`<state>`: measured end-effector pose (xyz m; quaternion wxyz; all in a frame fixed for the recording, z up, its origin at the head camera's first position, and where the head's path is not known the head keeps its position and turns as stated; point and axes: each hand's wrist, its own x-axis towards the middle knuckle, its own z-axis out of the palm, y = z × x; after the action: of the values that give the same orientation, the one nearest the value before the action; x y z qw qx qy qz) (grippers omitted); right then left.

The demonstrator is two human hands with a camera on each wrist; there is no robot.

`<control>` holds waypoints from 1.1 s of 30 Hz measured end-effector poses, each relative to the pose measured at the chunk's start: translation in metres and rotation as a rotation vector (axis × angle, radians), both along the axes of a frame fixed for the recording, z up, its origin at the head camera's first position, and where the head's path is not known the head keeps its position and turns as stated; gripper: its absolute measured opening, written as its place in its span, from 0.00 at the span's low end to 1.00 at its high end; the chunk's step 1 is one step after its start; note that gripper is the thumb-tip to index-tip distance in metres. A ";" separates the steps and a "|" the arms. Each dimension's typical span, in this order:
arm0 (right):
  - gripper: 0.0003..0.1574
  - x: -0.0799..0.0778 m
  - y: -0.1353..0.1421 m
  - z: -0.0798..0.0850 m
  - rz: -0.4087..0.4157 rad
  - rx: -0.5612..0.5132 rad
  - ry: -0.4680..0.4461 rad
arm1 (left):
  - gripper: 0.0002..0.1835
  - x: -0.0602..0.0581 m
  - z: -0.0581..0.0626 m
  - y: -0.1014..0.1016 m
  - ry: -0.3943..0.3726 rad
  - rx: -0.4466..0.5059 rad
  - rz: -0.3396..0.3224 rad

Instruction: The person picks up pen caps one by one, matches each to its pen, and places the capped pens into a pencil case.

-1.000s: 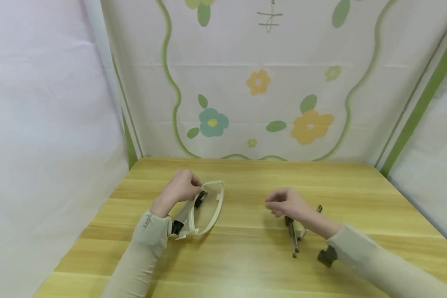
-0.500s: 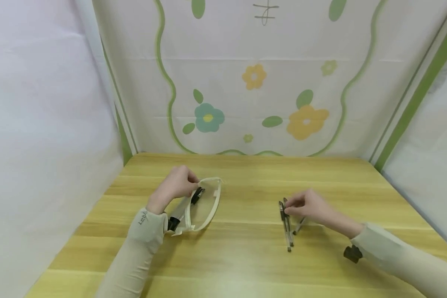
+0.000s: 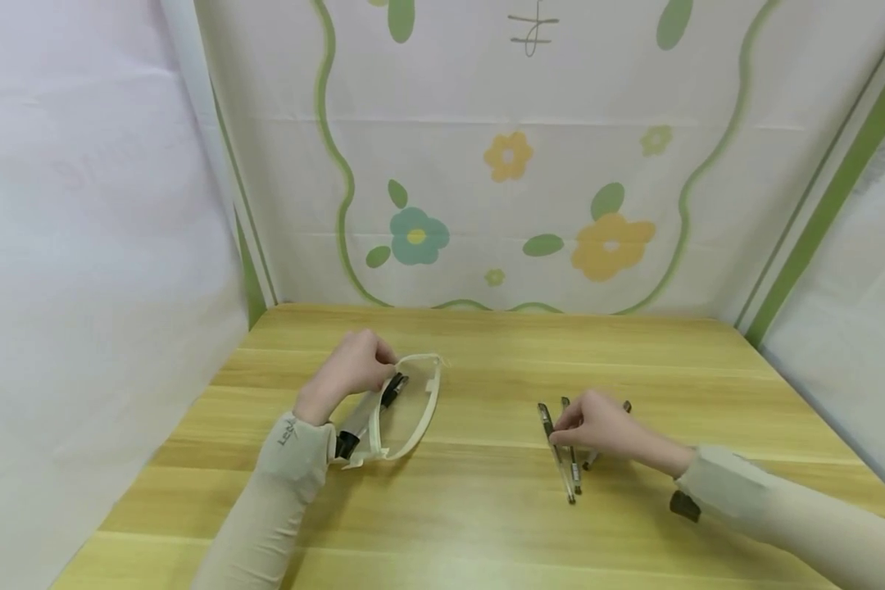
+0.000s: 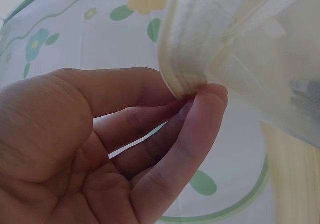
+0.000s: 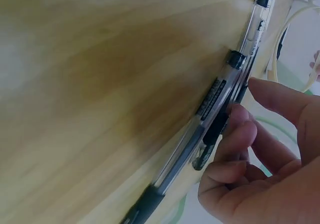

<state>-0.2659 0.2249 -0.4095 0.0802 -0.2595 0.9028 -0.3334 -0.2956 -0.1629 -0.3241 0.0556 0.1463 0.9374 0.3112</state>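
Observation:
In the head view my left hand [image 3: 348,373] pinches the rim of a translucent, cream-edged zip pouch [image 3: 413,422], whose mouth gapes to the right. A black pen [image 3: 393,390] shows inside it. The left wrist view shows thumb and fingertips on the pouch's zip edge [image 4: 185,68]. Across the table, my right hand [image 3: 597,422] pinches the leftmost of several clear gel pens [image 3: 560,471] near its black grip. A second pen [image 3: 576,474] lies alongside, and another pen [image 3: 627,406] is partly hidden beneath the hand. The right wrist view shows the nearest pen [image 5: 185,139] lying apart from the fingertips.
The wooden tabletop [image 3: 472,524] ends at a white cloth backdrop [image 3: 457,156] with printed flowers. White side panels [image 3: 96,287] stand at left and right. A dark wrist camera [image 3: 684,506] hangs under the right sleeve.
My right hand has come down from above the table onto the pens and pinches the leftmost one, whose upper end has swung left. The left hand keeps holding the pouch.

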 end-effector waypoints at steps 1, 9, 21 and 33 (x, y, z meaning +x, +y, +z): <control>0.05 0.000 -0.002 0.000 0.008 -0.002 0.003 | 0.09 0.000 0.000 0.000 0.000 -0.004 0.001; 0.04 0.002 -0.015 0.002 0.046 -0.031 0.003 | 0.08 0.000 -0.001 0.001 0.009 -0.015 -0.001; 0.10 0.003 -0.029 -0.003 0.076 -0.025 0.015 | 0.10 0.000 -0.001 0.002 0.012 -0.016 -0.002; 0.04 0.005 -0.045 -0.005 0.082 -0.004 0.003 | 0.10 0.001 -0.002 0.002 0.016 -0.004 -0.004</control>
<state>-0.2609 0.1802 -0.4148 0.0919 -0.2968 0.8909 -0.3312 -0.2943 -0.1609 -0.3258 0.0490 0.1505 0.9382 0.3079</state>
